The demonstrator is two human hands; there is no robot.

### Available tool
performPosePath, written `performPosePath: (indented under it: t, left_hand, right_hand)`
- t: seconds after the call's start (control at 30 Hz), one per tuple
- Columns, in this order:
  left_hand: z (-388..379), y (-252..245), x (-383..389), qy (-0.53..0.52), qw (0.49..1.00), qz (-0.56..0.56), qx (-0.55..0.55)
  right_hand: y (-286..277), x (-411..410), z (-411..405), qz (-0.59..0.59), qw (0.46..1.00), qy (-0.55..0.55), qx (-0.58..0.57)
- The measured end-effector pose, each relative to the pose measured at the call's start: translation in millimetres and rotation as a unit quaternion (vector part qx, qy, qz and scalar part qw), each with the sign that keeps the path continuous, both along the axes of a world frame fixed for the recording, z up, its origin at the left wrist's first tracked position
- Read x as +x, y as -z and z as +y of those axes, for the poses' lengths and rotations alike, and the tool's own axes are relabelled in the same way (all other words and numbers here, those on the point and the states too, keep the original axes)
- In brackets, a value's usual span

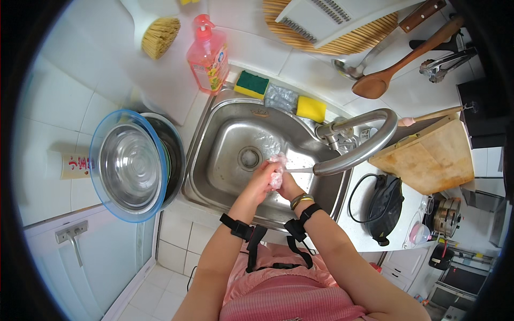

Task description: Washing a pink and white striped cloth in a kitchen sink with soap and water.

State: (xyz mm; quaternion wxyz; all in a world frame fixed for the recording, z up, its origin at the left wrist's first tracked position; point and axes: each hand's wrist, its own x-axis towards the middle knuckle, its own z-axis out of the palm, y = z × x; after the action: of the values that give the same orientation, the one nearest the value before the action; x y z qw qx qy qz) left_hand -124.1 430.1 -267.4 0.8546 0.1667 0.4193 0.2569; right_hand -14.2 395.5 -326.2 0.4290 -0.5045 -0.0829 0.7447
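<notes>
Over the stainless steel sink [225, 176], my left hand [261, 180] and my right hand [290, 186] meet around a wet, crumpled pink-and-white cloth or mesh scrubber [277, 176]; its exact kind is unclear. Both hands appear closed on it, though the fingers partly hide one another. Water runs from the curved metal faucet [353, 160] onto the hands. Left of them lies the drain [249, 158]. Along the sink's back rim sit a green-and-yellow sponge [251, 84], a silvery scouring pad [281, 97] and a yellow sponge [311, 108].
A pink soap bottle [209, 64] stands behind the sink. Stacked basins [130, 166] are at left. Right are a black electric appliance [383, 210] and wooden cutting board [429, 156]. A wooden spoon [373, 83] and ladle [349, 69] hang on the wall.
</notes>
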Motion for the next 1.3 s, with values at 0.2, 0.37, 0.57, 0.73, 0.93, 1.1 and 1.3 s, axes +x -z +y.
performPosePath:
  t: [0.2,0.37,0.57,0.73,0.93,1.1,1.3]
  left_hand:
    - [4.8,44.7,-18.8,-0.107,0.976,0.19,0.001]
    - [-0.7,55.3,-3.0,-0.077,0.981,0.117,-0.131]
    - [-20.1,91.5,14.0,-0.136,0.915,-0.363,-0.108]
    - [-9.2,48.5,38.1,-0.217,0.961,-0.114,-0.124]
    - [-17.7,77.1,26.0,-0.219,0.955,-0.138,-0.147]
    - [-21.9,32.1,49.1,-0.245,0.955,-0.105,-0.129]
    - [-15.4,71.2,30.7,-0.321,0.939,-0.026,-0.119]
  right_hand:
    - [-27.4,1.7,6.8,-0.163,0.982,0.074,0.054]
    - [-61.5,-15.5,6.1,-0.005,0.991,0.124,0.048]
    - [-65.7,-20.5,8.3,-0.236,0.964,0.123,0.009]
    - [-24.0,-8.9,-20.9,-0.651,0.713,-0.054,0.256]
    - [-57.6,-29.1,-10.2,-0.539,0.82,-0.135,0.136]
    - [-4.3,7.5,1.4,-0.589,0.804,-0.042,0.07]
    - [-33.5,-24.2,-24.9,-0.611,0.772,-0.081,0.154]
